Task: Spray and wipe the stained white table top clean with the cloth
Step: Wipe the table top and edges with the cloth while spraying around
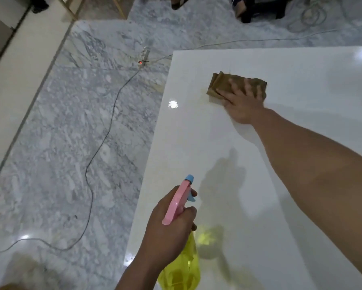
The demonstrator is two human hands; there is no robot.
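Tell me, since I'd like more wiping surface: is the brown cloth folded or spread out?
Folded. The brown cloth shows stacked layered edges at its left end, and the right hand presses flat on it.

Power strip on marble floor

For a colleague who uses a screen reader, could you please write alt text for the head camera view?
A person's right hand presses a folded brown cloth flat on a glossy white table top, while the left hand grips a yellow spray bottle with a pink head near the table's edge. A power strip and cable lie on the marble floor.
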